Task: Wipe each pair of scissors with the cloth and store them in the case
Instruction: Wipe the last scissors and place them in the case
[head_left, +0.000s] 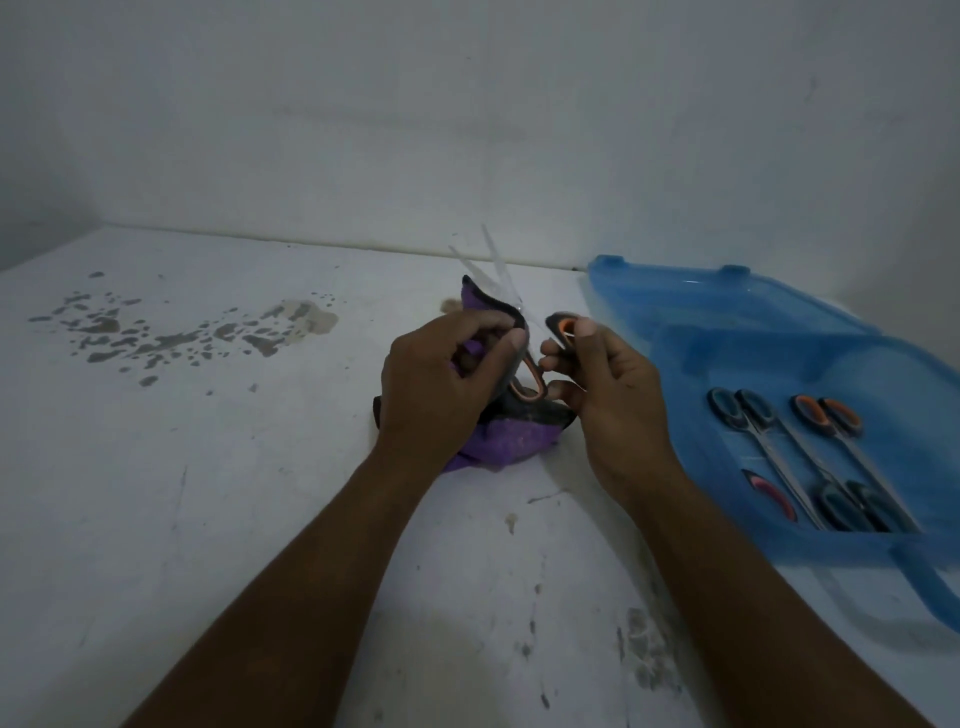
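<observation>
Left hand (441, 384) curled around cloth (498, 441) and scissors (534, 378), right hand (613, 395) pinched on their handle (561, 325); blue case (727, 322) nearby.

Bare left hand (431, 384) and right hand (613, 400), forearms (291, 571) uncovered throughout.

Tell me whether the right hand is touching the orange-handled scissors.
Touching. The head view shows the right hand with its fingers curled round one handle loop of the orange-handled scissors, with no gap between them.

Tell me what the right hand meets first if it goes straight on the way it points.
Probably the left hand and the purple cloth it grips; the right hand pinches the orange-handled scissors between them. Depth is unclear.
</observation>
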